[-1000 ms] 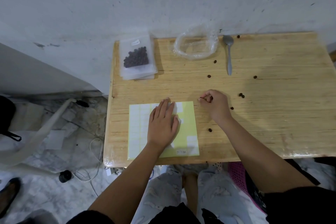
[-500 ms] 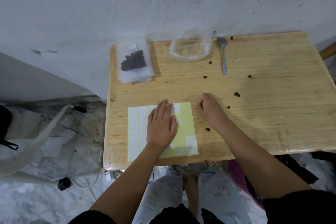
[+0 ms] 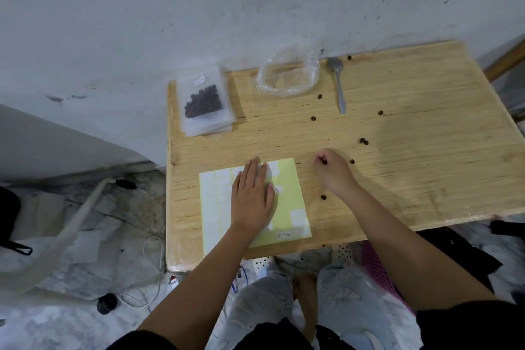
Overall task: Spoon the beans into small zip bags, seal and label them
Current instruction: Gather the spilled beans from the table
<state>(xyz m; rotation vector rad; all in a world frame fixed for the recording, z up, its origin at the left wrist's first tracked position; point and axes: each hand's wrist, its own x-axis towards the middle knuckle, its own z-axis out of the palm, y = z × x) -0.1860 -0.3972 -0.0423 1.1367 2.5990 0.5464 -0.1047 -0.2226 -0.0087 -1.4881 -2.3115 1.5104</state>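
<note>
A yellow label sheet with white stickers lies near the table's front edge, and my left hand presses flat on it with fingers apart. Just right of the sheet, my right hand rests on the wood with its fingers curled around a dark bean. A stack of small zip bags sits at the back left corner; the top bag holds dark beans and bears a white label. A grey spoon lies at the back, beside a crumpled, empty clear plastic bag. Several loose beans are scattered over the wood.
The wooden table stands against a grey wall. One bean lies close to my right wrist. A pink basket sits under the front edge by my knees. Cables and cloth lie on the floor to the left.
My right hand has stayed right of the sheet, its curled fingers turning down and then back up. My left hand has stayed flat on the sheet.
</note>
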